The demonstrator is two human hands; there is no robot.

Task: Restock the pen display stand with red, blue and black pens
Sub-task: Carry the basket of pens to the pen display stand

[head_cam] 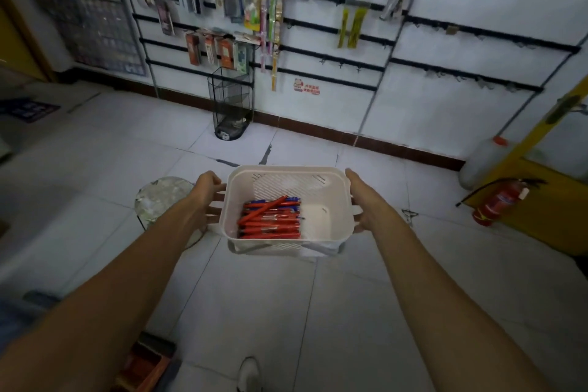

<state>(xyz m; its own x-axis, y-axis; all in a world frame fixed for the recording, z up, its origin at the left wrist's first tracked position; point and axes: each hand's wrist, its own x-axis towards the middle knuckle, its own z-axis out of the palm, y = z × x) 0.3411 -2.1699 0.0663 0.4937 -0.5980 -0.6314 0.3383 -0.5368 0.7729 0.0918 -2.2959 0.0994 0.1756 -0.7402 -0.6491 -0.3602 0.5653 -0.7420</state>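
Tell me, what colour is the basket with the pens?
The basket is white, maybe slightly cream; the head view shows it best.

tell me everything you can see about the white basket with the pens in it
The basket is white, rectangular, round-cornered, plastic by its look, with a slotted far wall. It is held roughly level above the tiled floor, the left hand holding its left side and the right hand its right side. In its left half lie red pens and a few blue pens, piled; the right half of its bottom is bare.
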